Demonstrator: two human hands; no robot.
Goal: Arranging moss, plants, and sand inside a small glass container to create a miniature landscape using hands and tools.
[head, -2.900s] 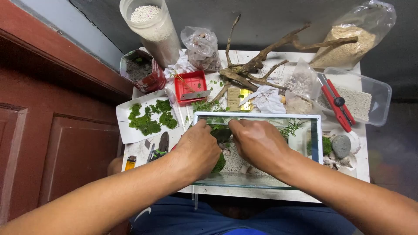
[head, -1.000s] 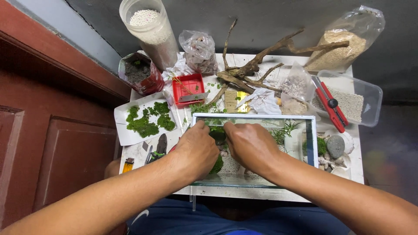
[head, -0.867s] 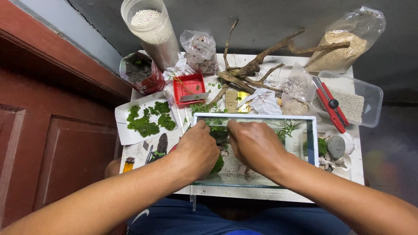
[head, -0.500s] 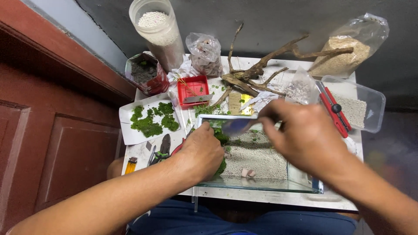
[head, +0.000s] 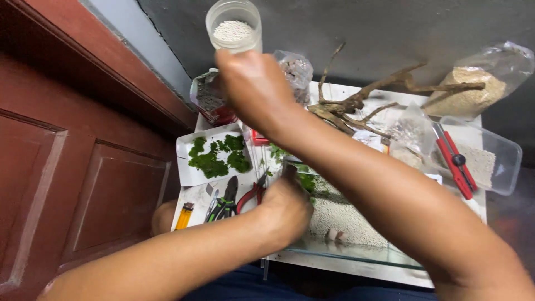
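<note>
**A:** From the head view, how far along was the planting?

**B:** The glass tank already had a bed of pale gravel spread over its floor, and a clump of green moss sat at its far left corner. Most of the bed was bare, with one small pinkish stone lying on it. I'd judge the base layer done and the greenery barely started. The driftwood lay on the table beyond the tank, at about twelve o'clock from it, not placed inside.

**A:** And the hands?

**B:** The left hand rested at the tank's near left corner, fingers curled down towards the moss clump at its one o'clock. Whether it pinched anything I couldn't tell; the fingertips were hidden. The right hand was raised well away from the tank, up at eleven o'clock from it, closed loosely in front of the red bag of dark soil and just below the tall jar of white granules. Its palm side faced away, so I couldn't tell whether it held something.

**A:** Anything else close by?

**B:** The white tray of loose moss lay at ten o'clock from the left hand, near it, with red-handled pliers and dark cutters just beside the wrist at nine o'clock.
</note>
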